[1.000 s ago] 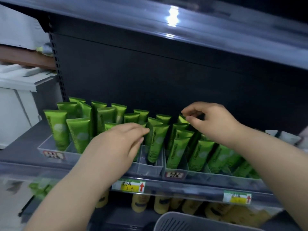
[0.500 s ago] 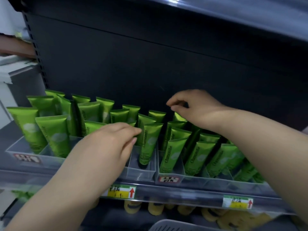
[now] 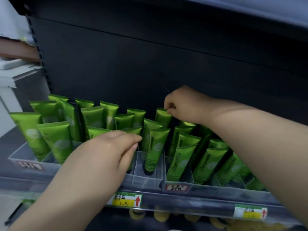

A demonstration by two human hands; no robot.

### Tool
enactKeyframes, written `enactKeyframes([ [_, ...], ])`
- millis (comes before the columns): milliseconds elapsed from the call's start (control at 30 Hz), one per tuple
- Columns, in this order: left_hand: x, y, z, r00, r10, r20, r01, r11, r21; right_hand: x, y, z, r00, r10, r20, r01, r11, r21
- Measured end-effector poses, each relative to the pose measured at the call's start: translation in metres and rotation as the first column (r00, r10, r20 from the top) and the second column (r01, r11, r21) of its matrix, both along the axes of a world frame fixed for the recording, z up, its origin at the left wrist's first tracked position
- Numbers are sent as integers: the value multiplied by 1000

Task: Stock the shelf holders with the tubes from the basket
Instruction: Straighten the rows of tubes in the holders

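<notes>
**Right hand [image 3: 181, 104] pinches a rear tube [image 3: 163, 116]; left hand [image 3: 106, 152] reaches over the front row.**

The right thumb and curled fingers grip the crimped top edge of the rear tube, which stands at the back of the clear shelf holders [image 3: 148, 180]. Holding it at the crimp probably lets it be steered down between its neighbours without toppling them. The left hand lies with fingers extended against the top of a front tube [image 3: 131, 130], likely steadying that row; whether it grasps the tube cannot be determined. The other green tubes [image 3: 155, 147] stand cap-down in the divided holders, leaning back. The basket is out of view.
</notes>
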State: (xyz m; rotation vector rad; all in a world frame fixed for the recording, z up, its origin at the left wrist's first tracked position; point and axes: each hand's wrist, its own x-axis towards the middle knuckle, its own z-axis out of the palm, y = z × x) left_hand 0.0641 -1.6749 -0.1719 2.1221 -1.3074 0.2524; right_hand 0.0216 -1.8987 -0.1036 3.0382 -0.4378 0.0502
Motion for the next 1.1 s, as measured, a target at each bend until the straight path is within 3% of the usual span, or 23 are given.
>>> enactKeyframes([
  [367,0,3,-1,1000,-8,2,8,1000,-4,3,5,-1,998,-27,-55,29,999,36],
  [533,-6,-3,-4,999,-54,5,54,999,3,1,16,9,994,16,111,-33,989,147],
  [767,-18,-19,-10,993,-79,92,81,996,-20,3,27,-4,998,35,-44,-27,984,176],
  [933,-15,-32,-14,997,-24,70,32,994,-105,-1,26,4,999,20,31,-27,968,248],
  [1100,-11,-40,-18,998,52,26,-47,986,-157,3,26,2,995,92,-36,-86,985,147],
])
